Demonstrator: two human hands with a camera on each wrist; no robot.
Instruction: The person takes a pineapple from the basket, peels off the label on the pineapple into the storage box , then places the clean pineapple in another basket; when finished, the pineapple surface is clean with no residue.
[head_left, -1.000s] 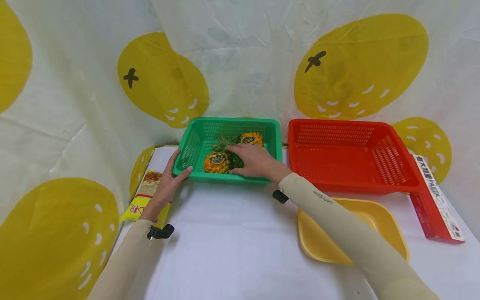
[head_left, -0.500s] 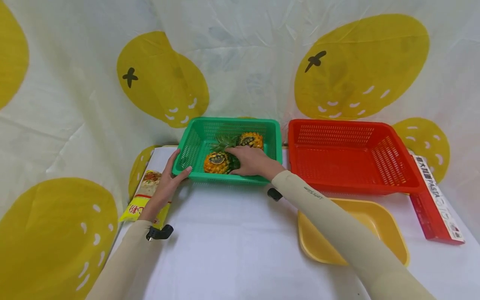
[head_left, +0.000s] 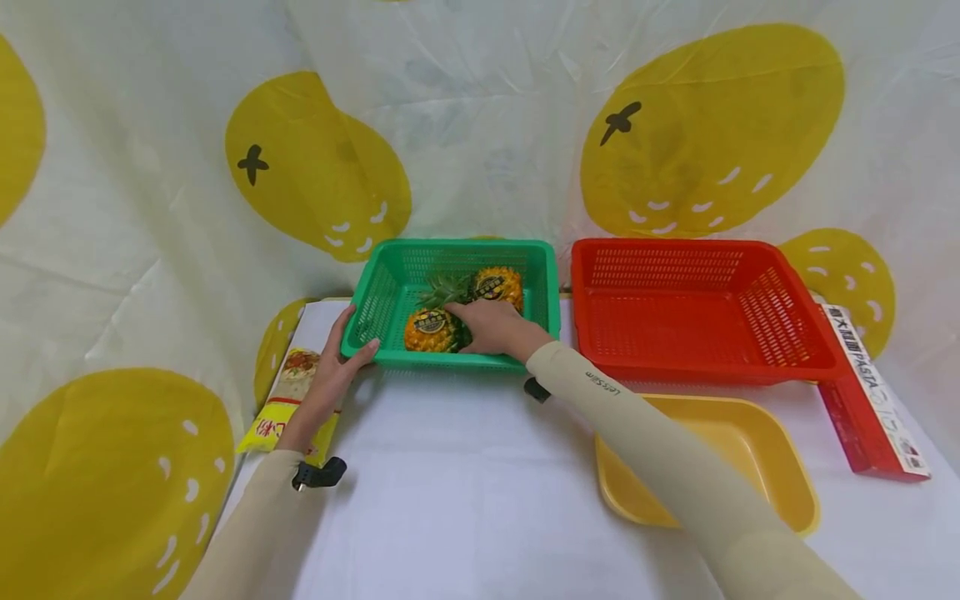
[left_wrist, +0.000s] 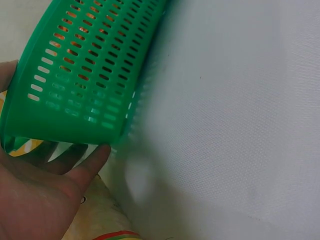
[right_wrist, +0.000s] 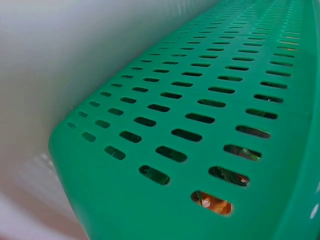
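Note:
A green perforated basket (head_left: 453, 360) holds two small pineapples with dark round labels. One pineapple (head_left: 430, 330) lies at the front, the other pineapple (head_left: 498, 285) behind it to the right; green leaves (head_left: 444, 288) spread between them. My left hand (head_left: 330, 379) grips the basket's front left corner, thumb over the rim; in the left wrist view its fingers (left_wrist: 92, 165) reach along the end wall. Reaching over the front rim, my right hand (head_left: 495, 327) curls round the right end of the front pineapple. The right wrist view has only the basket's perforated wall (right_wrist: 165, 125), the hand hidden.
A red basket (head_left: 705, 367) stands right of the green one. Before it sits a yellow tray (head_left: 780, 467), partly under my right forearm. A red pasta box (head_left: 873, 396) lies far right, and a yellow food packet (head_left: 288, 408) lies left beneath my left wrist. A printed cloth hangs behind.
My right hand has shifted slightly left and down in the green basket, closing in round the front pineapple. The left hand keeps its grip on the corner. The view has tilted a little.

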